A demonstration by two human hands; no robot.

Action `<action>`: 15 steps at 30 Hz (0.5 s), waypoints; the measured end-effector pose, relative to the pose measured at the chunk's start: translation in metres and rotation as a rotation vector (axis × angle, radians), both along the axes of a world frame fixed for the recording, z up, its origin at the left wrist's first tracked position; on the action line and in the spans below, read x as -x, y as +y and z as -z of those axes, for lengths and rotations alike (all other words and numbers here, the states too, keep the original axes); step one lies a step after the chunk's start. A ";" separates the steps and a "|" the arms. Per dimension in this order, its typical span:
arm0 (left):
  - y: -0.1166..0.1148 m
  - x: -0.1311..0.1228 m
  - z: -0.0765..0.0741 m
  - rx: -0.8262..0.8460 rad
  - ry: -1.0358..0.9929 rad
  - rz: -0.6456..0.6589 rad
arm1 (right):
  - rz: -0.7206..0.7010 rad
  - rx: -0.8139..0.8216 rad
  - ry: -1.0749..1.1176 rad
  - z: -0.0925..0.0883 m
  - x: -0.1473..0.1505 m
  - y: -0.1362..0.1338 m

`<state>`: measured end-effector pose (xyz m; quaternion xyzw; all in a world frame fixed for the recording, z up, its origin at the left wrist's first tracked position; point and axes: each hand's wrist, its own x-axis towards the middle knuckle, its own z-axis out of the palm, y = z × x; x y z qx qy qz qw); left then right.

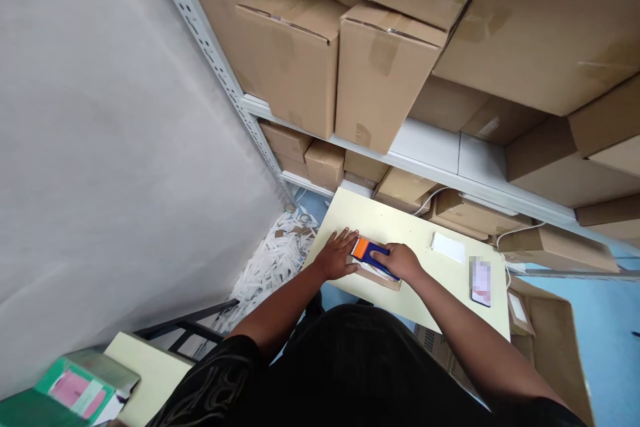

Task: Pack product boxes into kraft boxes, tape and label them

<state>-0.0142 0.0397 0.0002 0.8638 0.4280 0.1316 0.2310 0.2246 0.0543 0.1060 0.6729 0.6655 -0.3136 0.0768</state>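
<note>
My left hand [337, 253] lies flat with fingers stretched out on the left end of a small brown cardboard parcel [381, 277] near the front edge of a pale yellow table [385, 221]. My right hand [403, 261] is closed round a blue and orange tape dispenser [367, 251], which rests on top of the parcel. The dispenser's orange end points towards my left fingers. Most of the parcel is hidden under my hands and the tool.
A white card [449, 247] and a phone [481, 281] lie on the table's right part. Metal shelves [440, 160] stacked with cardboard boxes stand behind. White paper strips [265, 267] litter the floor at left. An open carton [550, 327] sits at right; a green box [75, 390] at lower left.
</note>
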 end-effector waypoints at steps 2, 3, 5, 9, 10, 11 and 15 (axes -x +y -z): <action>0.001 0.001 0.002 -0.036 0.050 0.000 | -0.007 0.018 0.022 -0.002 0.001 0.003; 0.001 0.002 0.003 -0.048 0.070 0.006 | -0.012 0.027 0.040 -0.003 -0.001 0.005; 0.001 0.004 0.003 -0.064 0.098 0.015 | -0.013 0.035 0.058 -0.006 -0.013 0.006; 0.003 0.005 0.002 -0.069 0.115 0.038 | 0.053 0.061 0.076 -0.013 -0.081 -0.006; 0.003 0.005 0.002 -0.068 0.114 0.044 | 0.071 0.081 0.100 -0.015 -0.105 -0.013; 0.004 0.005 0.002 -0.066 0.114 0.049 | 0.084 0.103 0.127 -0.016 -0.130 -0.020; 0.006 0.004 0.001 -0.055 0.122 0.065 | 0.117 0.166 0.122 -0.010 -0.206 -0.048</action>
